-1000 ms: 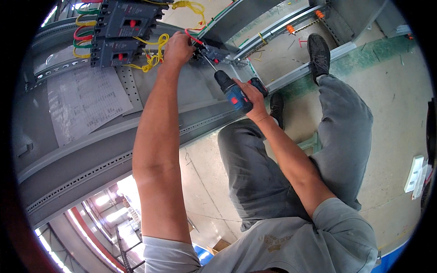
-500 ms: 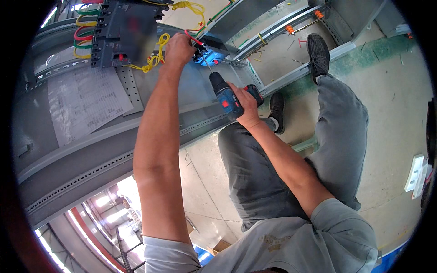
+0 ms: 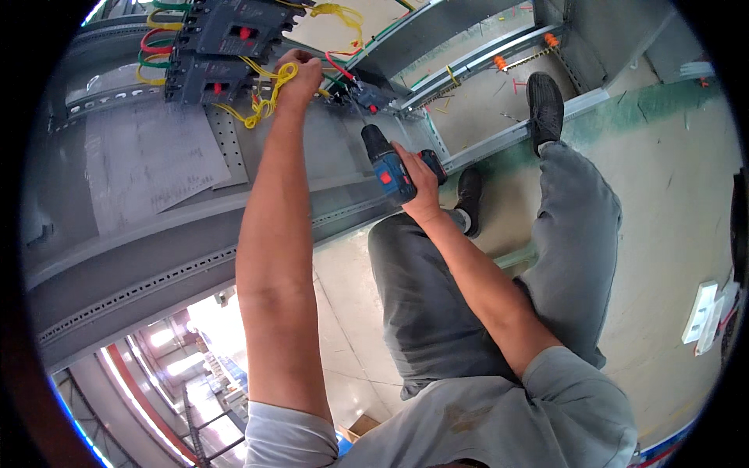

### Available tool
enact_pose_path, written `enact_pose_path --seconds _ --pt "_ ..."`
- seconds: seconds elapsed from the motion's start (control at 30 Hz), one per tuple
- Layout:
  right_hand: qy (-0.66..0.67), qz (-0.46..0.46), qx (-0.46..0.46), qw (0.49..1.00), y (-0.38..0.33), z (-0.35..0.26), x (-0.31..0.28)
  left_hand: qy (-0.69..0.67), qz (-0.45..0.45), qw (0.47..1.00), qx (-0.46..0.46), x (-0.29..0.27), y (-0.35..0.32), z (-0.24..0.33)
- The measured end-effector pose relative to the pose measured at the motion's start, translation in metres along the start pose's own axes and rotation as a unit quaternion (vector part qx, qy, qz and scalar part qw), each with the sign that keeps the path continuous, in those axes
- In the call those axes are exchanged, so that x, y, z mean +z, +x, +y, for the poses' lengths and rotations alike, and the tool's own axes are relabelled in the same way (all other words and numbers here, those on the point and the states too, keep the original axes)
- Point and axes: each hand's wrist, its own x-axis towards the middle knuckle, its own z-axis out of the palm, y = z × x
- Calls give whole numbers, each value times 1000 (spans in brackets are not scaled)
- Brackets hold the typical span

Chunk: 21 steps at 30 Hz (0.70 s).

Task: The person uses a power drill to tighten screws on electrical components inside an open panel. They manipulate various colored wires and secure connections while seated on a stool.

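1. Your right hand (image 3: 421, 183) is wrapped shut around the handle of a blue cordless drill (image 3: 390, 168), fingers curled tight on the grip.
2. The drill's thin bit (image 3: 357, 111) points up and away from you, its tip at a small dark terminal block (image 3: 360, 95) mounted in the grey cabinet frame (image 3: 156, 257).
3. Your left hand (image 3: 299, 76) is closed around a bundle of yellow wires (image 3: 269, 93), fist held just left of that terminal block and near the drill tip.
4. A red wire (image 3: 337, 66) runs between your left fist and the terminal block.
5. Left of your left hand sit 2 dark circuit breakers (image 3: 226, 47), 1 above the other, with red, green and yellow cables looping off their left side.
6. Below the breakers a sheet of paper (image 3: 148, 164) lies flat against the grey panel.
7. A perforated metal rail (image 3: 140, 288) crosses the frame under your left forearm.
8. Your legs in grey trousers (image 3: 577, 242) stretch out over the pale floor (image 3: 671, 195), with 1 black shoe (image 3: 544, 105) resting by a metal channel and the other (image 3: 470, 195) just behind your right wrist.
9. Orange pieces (image 3: 499, 61) sit on the rail beyond the drill, too small to identify.
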Motion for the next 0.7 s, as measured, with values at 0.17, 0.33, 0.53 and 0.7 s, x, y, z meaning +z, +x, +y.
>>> enact_pose_path --seconds 0.17,0.33,0.53,0.7 --pt "12 3 9 1000 -1 1 4 -101 -68 981 -149 -2 -10 10" --pt "-2 -11 13 1000 -1 -5 4 23 -132 988 -80 1 1 -12" --pt "3 -20 22 1000 -4 3 7 54 -191 977 -81 -3 -2 3" --pt "4 -14 23 1000 -3 -2 9 44 -237 969 -43 -6 -7 8"
